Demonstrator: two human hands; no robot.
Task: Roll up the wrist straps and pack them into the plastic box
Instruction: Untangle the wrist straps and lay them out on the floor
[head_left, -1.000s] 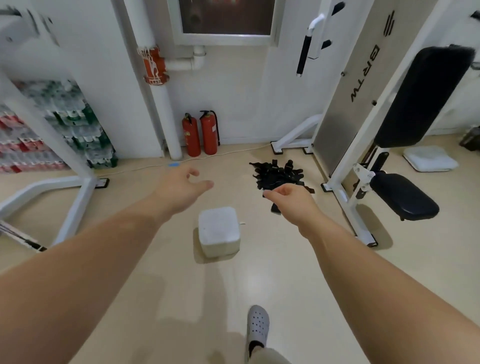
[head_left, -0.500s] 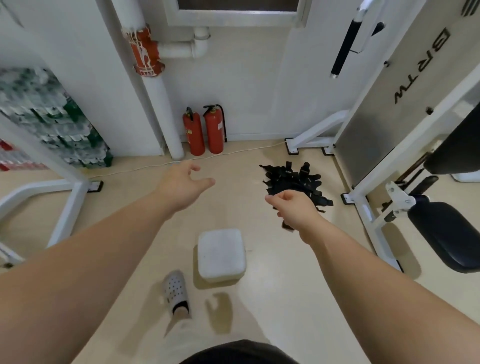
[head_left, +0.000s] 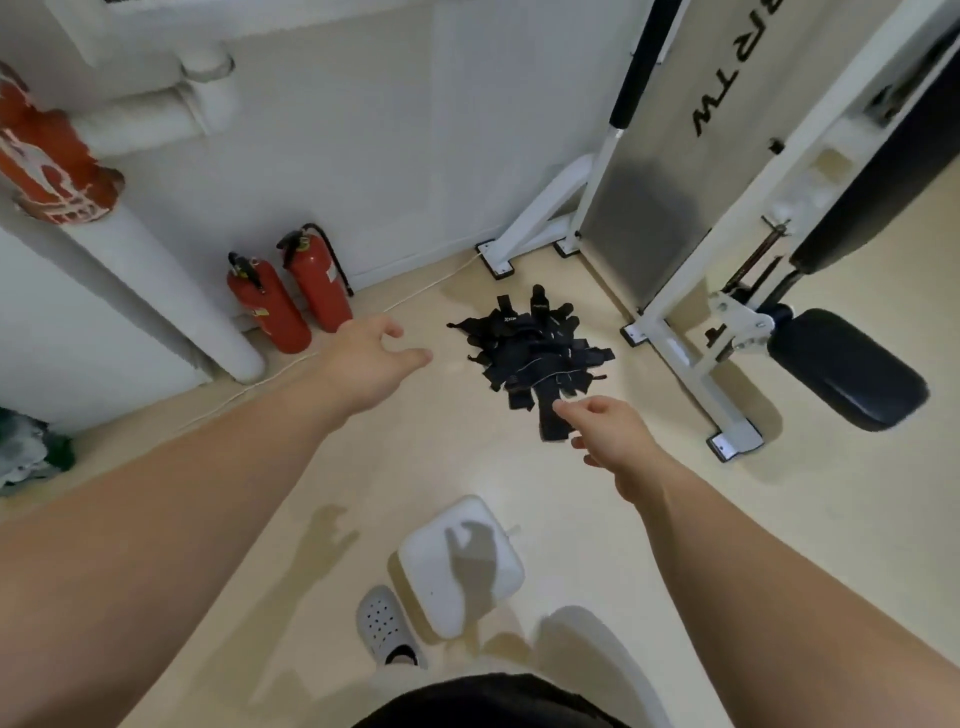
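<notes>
The loose heap of black fabric wrist straps (head_left: 530, 358) lies on the pale beige floor (head_left: 701, 545), between the two red fire extinguishers (head_left: 270, 312) and the foot of the white steel gym machine (head_left: 675, 343). It has come nearer in the last second. We have stepped forward, and the heap now sits just beyond our hands, where before it lay well ahead.

The white rounded plastic box (head_left: 431, 571), its lid on, has dropped from between our arms to our feet, just beside our grey perforated clog (head_left: 384, 623). From this we judge the approach nearly over and the task proper not begun: no strap is rolled, none is packed, and the box is unopened.

Our right hand (head_left: 618, 441) hovers at the near edge of the heap. Its fingers (head_left: 576, 408) are loosely curled, with forefinger and thumb reaching toward the nearest strap end, and they hold nothing. The fingertip overlaps that strap in the view, yet the hand's shadow falls far off on the box lid. So we judge the hand to be well above the straps and not touching them.

Our left hand (head_left: 369, 364) hangs to the left of the heap and apart from it, its fingers (head_left: 387, 330) spread, relaxed and empty.

We still need to reach down, and we think the tangle may lift several straps at once.
</notes>
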